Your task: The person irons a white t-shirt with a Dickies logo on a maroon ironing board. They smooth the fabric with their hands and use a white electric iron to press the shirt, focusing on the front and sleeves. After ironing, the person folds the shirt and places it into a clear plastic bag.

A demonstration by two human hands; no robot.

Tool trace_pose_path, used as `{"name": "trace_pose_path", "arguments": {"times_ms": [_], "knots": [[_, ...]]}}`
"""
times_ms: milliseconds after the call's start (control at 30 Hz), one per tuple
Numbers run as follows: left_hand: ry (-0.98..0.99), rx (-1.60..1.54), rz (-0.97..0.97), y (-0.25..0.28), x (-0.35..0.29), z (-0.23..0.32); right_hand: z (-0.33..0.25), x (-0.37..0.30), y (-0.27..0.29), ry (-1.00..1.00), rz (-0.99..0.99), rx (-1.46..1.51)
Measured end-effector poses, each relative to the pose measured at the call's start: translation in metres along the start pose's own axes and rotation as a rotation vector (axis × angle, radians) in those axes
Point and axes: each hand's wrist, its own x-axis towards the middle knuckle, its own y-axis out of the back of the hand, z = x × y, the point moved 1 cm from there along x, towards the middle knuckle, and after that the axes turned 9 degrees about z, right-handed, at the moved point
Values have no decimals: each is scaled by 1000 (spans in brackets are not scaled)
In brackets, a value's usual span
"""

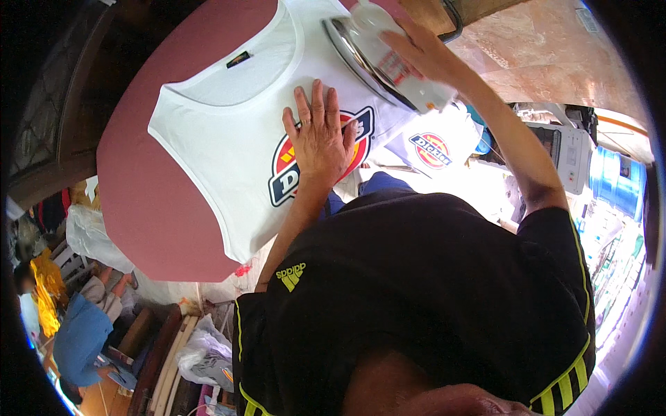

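A white sleeveless shirt (pixel 208 142) lies spread on a maroon ironing board (pixel 149 208), its neckline toward the far left. My left hand (pixel 320 149) rests flat on the shirt's red, yellow and dark printed emblem, fingers stretched and slightly apart. At the far right of the shirt, my right hand (pixel 433 61) is wrapped round the handle of a clothes iron (pixel 371 52) with a pale, see-through body and a shiny metal rim. The iron appears tilted; I cannot tell whether its whole soleplate touches the cloth. Its handle is partly hidden by my fingers.
Another white piece with a smaller emblem (pixel 431 150) hangs at the board's near right edge. A white appliance (pixel 572 156) and a blue water jug (pixel 616 184) stand to the right. A person in blue (pixel 83 340) and plastic bags (pixel 206 350) are at lower left.
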Motion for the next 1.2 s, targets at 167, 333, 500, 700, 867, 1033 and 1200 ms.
{"name": "trace_pose_path", "arguments": {"times_ms": [167,333,500,700,867,1033,1200], "knots": [[-18,45,67,0,0,4,18,-72,9,235,132,-31],[-30,83,160,-6,-3,2,24,-58,1,346,218,-118],[65,147,208,-8,-17,8,26,-40,0,161,-29,-305],[217,178,238,-3,-66,35,26,-85,9,75,87,0],[294,133,241,3,-88,46,29,-66,11,-49,-66,2],[533,245,189,31,-132,30,50,-98,13,115,30,38],[673,486,187,64,-179,-15,55,-135,16,9,95,55]]}}
